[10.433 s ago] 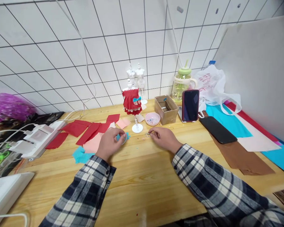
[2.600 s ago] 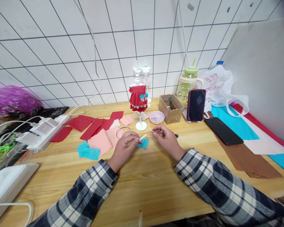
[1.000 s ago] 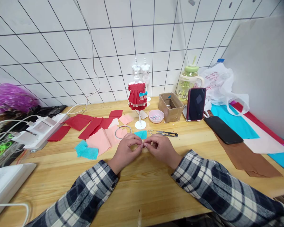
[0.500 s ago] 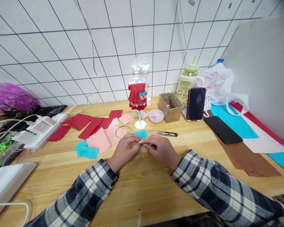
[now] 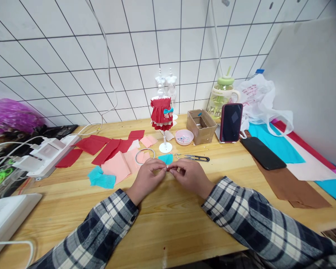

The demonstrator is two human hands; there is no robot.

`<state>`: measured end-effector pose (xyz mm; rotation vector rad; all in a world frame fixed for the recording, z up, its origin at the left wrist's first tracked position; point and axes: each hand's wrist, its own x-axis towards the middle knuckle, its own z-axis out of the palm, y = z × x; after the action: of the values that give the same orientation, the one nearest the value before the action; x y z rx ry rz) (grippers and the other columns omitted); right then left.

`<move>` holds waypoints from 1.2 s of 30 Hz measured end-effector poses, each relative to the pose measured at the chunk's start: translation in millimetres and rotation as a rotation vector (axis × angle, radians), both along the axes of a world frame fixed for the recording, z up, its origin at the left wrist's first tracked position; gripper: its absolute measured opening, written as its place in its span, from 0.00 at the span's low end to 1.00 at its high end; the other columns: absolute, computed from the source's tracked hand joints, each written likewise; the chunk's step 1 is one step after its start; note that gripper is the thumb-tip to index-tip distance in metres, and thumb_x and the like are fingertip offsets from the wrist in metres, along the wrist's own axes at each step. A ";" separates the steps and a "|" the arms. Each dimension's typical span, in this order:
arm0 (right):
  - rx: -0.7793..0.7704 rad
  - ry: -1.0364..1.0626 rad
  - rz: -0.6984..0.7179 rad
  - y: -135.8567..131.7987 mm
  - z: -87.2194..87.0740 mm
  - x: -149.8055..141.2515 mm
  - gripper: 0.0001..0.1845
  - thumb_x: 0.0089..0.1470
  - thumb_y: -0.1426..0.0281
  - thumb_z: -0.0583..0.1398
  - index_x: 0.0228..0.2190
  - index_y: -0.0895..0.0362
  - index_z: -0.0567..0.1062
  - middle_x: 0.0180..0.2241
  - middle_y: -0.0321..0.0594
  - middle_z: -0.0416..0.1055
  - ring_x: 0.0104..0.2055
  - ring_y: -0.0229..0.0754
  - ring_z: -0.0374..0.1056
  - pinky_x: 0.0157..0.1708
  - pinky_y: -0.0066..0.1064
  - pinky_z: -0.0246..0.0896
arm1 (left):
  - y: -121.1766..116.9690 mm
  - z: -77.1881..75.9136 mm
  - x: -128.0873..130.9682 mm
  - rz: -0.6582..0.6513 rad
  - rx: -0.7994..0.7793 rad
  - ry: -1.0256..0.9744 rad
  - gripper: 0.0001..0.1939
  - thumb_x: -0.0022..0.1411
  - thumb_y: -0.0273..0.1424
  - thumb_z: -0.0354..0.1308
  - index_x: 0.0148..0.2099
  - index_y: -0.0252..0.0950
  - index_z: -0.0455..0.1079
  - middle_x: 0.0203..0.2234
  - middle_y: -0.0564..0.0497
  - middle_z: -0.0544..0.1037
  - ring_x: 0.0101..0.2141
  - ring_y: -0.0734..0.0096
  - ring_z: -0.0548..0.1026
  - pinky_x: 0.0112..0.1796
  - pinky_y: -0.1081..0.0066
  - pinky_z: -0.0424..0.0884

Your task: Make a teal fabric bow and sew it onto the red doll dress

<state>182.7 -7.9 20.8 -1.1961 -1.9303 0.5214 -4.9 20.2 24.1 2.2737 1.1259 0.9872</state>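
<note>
My left hand (image 5: 150,175) and my right hand (image 5: 190,173) meet fingertip to fingertip above the front middle of the wooden table. Both are closed in a pinch around something tiny and whitish (image 5: 167,167), mostly hidden by the fingers. Just beyond them lies a small turquoise piece (image 5: 165,158). A pair of thread snips (image 5: 197,158) rests past my right hand, and a bracelet-like metal ring (image 5: 145,156) past my left. Behind stands a small white mannequin (image 5: 165,147) wearing a red pleated dress (image 5: 161,115) with a turquoise bow (image 5: 168,111).
Red pieces (image 5: 106,151), pink pieces (image 5: 116,167) and a turquoise piece (image 5: 101,178) lie left. A pink bowl of beads (image 5: 184,137), cardboard box (image 5: 201,127), standing phone (image 5: 231,122) and bottle (image 5: 221,98) are at the back. A black phone (image 5: 262,153) lies right; a power strip (image 5: 54,155) left.
My fingertips have drawn slightly closer together, covering more of the whitish thing between them. The surroundings are the same, apart from a slight shift of the camera.
</note>
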 end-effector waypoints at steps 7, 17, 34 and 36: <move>-0.029 0.039 -0.035 -0.2 -0.3 -0.8 0.04 0.51 0.72 0.63 0.31 0.55 0.78 0.26 0.34 0.75 0.26 0.35 0.65 0.30 0.28 0.58 | -1.9 0.1 1.2 -0.036 0.058 0.031 0.06 0.58 0.27 0.58 0.31 0.38 0.77 0.31 0.49 0.81 0.34 0.67 0.76 0.39 0.65 0.70; -0.083 0.080 -0.044 1.5 -0.9 -2.0 0.02 0.49 0.72 0.62 0.29 0.55 0.76 0.24 0.33 0.73 0.24 0.34 0.63 0.29 0.27 0.57 | -4.7 1.3 2.4 -0.063 0.048 0.040 0.06 0.58 0.27 0.58 0.32 0.38 0.77 0.32 0.49 0.80 0.34 0.67 0.75 0.39 0.65 0.70; -0.308 0.186 -0.299 27.1 -10.1 17.1 0.08 0.47 0.65 0.58 0.27 0.57 0.73 0.23 0.34 0.69 0.24 0.35 0.62 0.26 0.26 0.55 | -4.4 7.0 -7.8 -0.129 -0.392 -0.388 0.09 0.61 0.33 0.57 0.32 0.35 0.76 0.38 0.44 0.82 0.42 0.62 0.78 0.46 0.64 0.72; -0.298 0.176 -0.310 27.5 -10.7 18.2 0.08 0.48 0.65 0.58 0.26 0.57 0.73 0.23 0.34 0.69 0.24 0.35 0.61 0.25 0.26 0.54 | -3.6 7.1 -8.2 -0.111 -0.413 -0.424 0.10 0.61 0.34 0.58 0.32 0.35 0.76 0.38 0.44 0.82 0.42 0.62 0.78 0.46 0.64 0.72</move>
<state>200.9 19.7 10.1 -1.5499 -1.5175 0.7374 -13.1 16.6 31.2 1.6818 0.9081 1.0192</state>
